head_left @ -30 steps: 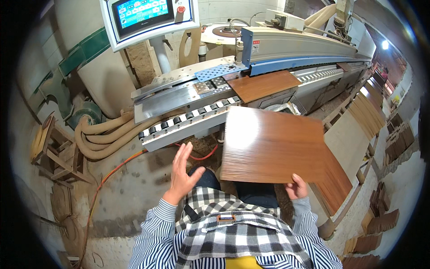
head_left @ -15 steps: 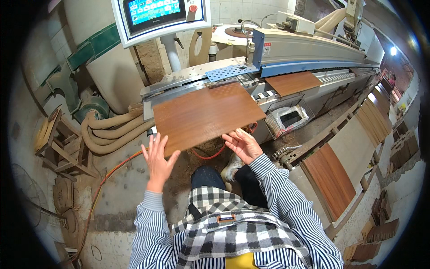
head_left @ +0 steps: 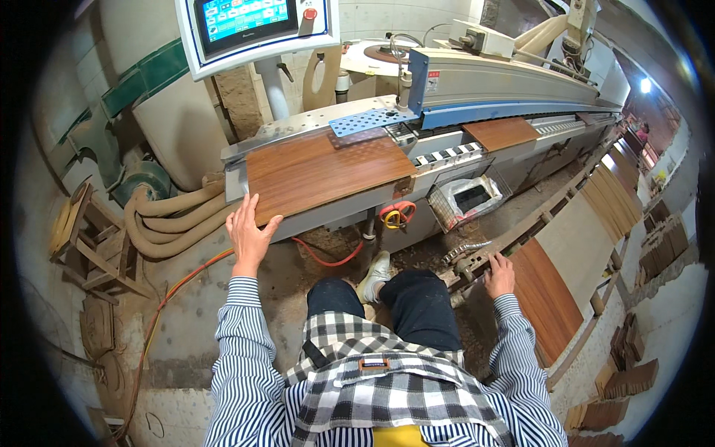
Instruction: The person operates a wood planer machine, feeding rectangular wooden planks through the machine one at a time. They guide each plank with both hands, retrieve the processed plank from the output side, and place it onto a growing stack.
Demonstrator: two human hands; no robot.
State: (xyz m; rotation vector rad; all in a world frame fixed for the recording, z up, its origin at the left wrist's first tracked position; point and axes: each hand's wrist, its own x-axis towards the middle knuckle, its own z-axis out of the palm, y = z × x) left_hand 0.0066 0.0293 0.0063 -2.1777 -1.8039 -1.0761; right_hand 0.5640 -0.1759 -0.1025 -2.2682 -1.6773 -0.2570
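A brown wood-grain board lies flat on the feed end of a long machine, its far edge under a blue perforated plate. My left hand is at the board's near left corner, fingers spread against its edge and thumb apart. Off to the right, my right hand is beside a stack of similar brown boards. Its fingers are slightly bent and apart at the stack's left edge, with nothing seen in them. Farther along the machine lies a second brown board.
A control screen stands over the machine's left end. Below the bed are a lined wire basket and red and yellow loops. Thick hoses and a wooden stool stand left. More panels lie on the right-hand rack.
The brown board has gone from tilted over the machine's edge to flat on its bed. My right hand has left it and moved right to the stack. My left hand stays at its corner.
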